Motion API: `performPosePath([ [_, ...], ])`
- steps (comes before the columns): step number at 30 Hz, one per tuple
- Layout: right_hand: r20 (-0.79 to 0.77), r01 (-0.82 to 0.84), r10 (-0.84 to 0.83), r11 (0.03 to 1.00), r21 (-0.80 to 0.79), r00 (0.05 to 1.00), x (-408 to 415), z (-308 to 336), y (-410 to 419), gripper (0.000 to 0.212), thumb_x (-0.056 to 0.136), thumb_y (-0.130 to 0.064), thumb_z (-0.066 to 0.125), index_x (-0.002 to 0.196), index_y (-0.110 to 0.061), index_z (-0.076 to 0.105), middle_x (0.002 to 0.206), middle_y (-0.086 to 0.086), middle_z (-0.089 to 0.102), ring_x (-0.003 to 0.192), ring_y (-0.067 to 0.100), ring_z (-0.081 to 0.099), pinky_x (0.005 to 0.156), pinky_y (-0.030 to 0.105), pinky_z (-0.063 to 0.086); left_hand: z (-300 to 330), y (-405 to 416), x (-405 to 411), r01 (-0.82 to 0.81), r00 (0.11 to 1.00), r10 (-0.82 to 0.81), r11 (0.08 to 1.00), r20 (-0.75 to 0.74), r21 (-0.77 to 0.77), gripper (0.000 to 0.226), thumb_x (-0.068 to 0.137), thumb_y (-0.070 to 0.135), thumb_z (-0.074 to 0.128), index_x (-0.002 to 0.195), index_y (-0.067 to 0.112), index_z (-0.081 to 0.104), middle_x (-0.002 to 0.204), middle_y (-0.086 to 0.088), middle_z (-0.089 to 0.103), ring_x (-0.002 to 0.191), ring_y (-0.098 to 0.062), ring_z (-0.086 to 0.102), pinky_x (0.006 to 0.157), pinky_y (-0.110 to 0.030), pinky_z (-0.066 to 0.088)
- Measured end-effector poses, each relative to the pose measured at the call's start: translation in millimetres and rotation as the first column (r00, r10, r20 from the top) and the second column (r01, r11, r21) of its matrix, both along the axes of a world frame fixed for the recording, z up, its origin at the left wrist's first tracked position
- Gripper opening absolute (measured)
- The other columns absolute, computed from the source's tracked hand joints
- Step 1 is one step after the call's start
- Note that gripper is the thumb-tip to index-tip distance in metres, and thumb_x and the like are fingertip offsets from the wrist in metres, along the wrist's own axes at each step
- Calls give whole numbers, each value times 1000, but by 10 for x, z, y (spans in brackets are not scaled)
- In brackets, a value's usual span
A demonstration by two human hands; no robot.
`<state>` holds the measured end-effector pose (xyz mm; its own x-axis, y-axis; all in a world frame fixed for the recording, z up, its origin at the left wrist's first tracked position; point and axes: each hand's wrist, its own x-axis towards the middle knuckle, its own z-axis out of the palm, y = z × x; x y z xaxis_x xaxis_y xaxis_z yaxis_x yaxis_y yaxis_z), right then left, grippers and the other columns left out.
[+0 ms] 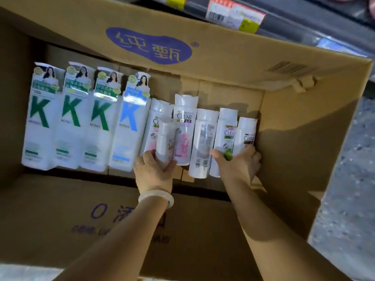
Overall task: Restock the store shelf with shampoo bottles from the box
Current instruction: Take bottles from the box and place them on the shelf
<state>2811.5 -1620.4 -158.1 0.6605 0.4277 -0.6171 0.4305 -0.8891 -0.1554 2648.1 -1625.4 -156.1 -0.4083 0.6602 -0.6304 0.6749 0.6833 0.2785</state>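
- Surface/room: cardboard box [284,122] open on top, seen from above; grey speckled floor [349,179] along its right side; dark shelf edge [284,19] w/ price tags [235,14] past the far flap, top right.
- Far flap [182,37] stands up, blue logo on it; near flap [81,209] folded out toward the person, blue print.
- Open room: bare box bottom at far right corner behind the small bottles, and a strip along the near wall btwn the hands.
- Contents, L to R: 4 tall KONO bottles [71,118] lying side by side vs the left wall, 3 w/ green K, 4th w/ blue K [129,120].
- Then small white CLEAR bottles [183,128] lying in a row to the right wall; one shows its back label w/ barcode [203,142].
- Left hand [152,171], pale bangle [156,196] on wrist, grips a small CLEAR bottle [165,140] lifted over the row.
- Right hand [239,165] by the right wall, fingers curled round the ends of the two last bottles: green-label one [226,134] and brown-label one [246,134].
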Motion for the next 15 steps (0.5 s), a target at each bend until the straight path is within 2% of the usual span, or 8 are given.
performPosePath([
  [2,5,-36,36,999,-26,999,1,-11,12,97,65,-53,76,136,-4,33,136,16,37,125,34,35,103,44,34,25,-48,-29,-17,999,15,999,49,43,48,74,39,72,104,11,48,95,-10,58,88,-32,57,76,-49,52],
  [4,-19,-50,49,995,-83,999,7,-29,55,95,62,-60,74,131,-5,38,133,15,40,123,32,38,101,43,37,54,-76,-36,-89,986,82,995,143,44,39,76,39,68,98,24,39,83,1,60,73,-26,62,62,-41,54],
  [7,-122,11,-28,990,-139,992,13,-82,125,101,57,-62,77,129,-6,35,134,13,38,125,32,38,101,43,35,56,-76,-58,-103,973,92,994,212,37,37,80,37,65,96,33,31,74,21,54,63,-1,56,51,-20,41],
  [9,-149,56,-76,990,-133,986,-8,-111,142,107,55,-59,80,132,-5,29,137,13,35,128,33,36,103,44,35,52,-36,-91,-82,968,73,996,240,27,37,81,36,64,98,32,31,73,22,52,63,6,52,50,-16,36],
  [11,-79,-5,0,997,-72,997,-66,-113,125,109,55,-57,81,134,-4,27,141,14,32,130,32,33,105,44,33,34,7,-133,-72,966,65,997,251,22,37,82,34,64,99,29,32,73,19,53,62,3,53,49,-17,35],
  [15,134,-273,264,960,55,955,-149,-90,77,108,60,-54,79,141,-8,25,139,15,32,126,32,32,104,41,28,14,15,-167,-90,962,74,995,263,48,39,81,32,66,100,26,32,72,16,54,62,2,52,49,-15,35],
])
